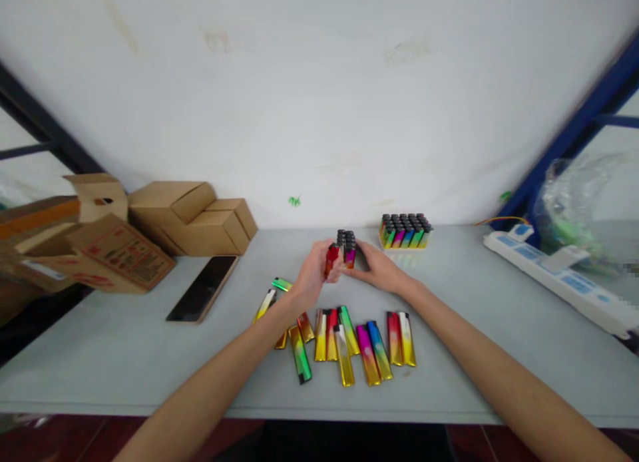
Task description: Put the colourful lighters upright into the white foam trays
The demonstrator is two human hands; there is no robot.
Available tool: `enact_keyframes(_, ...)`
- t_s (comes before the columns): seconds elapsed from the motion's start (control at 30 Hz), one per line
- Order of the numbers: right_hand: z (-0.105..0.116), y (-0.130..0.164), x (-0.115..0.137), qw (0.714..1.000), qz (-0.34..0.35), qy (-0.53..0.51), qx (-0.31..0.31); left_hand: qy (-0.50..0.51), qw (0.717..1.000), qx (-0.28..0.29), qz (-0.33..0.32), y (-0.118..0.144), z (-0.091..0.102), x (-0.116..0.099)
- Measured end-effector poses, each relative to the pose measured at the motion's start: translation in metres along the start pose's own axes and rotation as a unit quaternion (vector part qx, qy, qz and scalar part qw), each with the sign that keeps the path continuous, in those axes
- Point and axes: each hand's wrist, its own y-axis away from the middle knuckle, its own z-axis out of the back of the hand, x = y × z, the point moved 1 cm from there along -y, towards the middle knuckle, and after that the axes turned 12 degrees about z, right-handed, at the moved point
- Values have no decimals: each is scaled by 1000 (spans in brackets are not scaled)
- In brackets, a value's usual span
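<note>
While held upright, lighters (344,247), between both hands' fingers (333,267)

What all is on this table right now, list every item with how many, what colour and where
loose lighters: about a dozen, metallic rainbow colours, lying flat near the table's front edge
tray of lighters: one full tray, black tops, rainbow bodies, at the back near the wall
small block of lighters: one upright cluster, black tops, between the two hands
red lighter: one, in the left hand's grip
phone: one, black, flat on the left
cardboard boxes: several, brown, back left
power strip: one, white and blue, right side
plastic bag: one, clear, far right
table: one, light grey
left hand: holds the red lighter
right hand: rests against the small block
</note>
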Motion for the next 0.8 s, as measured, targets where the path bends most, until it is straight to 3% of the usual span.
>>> enact_keyframes(0.37,2,1,-1,999,-2,32,20,9,997,-63,43,-10,14,2)
enact_keyframes(0.67,2,1,0,1000,-3,10,10,-2,997,-68,23,-9,13,3)
enact_keyframes(0.8,3,0,2,1000,-4,12,21,2,997,-75,-16,-12,16,5)
